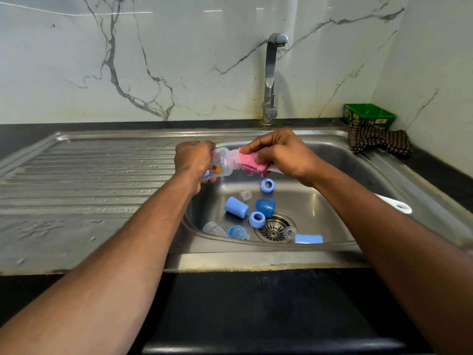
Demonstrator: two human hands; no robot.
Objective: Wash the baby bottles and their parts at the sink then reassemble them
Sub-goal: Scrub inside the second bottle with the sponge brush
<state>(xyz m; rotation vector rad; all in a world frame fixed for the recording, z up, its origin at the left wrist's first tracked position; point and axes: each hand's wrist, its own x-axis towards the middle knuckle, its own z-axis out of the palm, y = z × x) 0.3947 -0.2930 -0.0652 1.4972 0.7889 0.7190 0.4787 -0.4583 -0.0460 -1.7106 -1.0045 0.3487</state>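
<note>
You are at the scrubbing step: left grip [193, 160] clasps the bottle [221, 160], right grip [279, 155] pinches the pink sponge [252, 162] at its neck (tap [271, 73] apparently dry), so next work the sponge inside.

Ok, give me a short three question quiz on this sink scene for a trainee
1. True or false: water is running from the tap.
2. Which hand holds the pink sponge brush at the mouth of the clear bottle?
3. How many blue screw rings lie loose in the sink basin: A one, B two, C four?

Key:
1. False, no stream shows.
2. The right hand; the left hand grips the bottle.
3. B, one further back, one by the drain.
</note>
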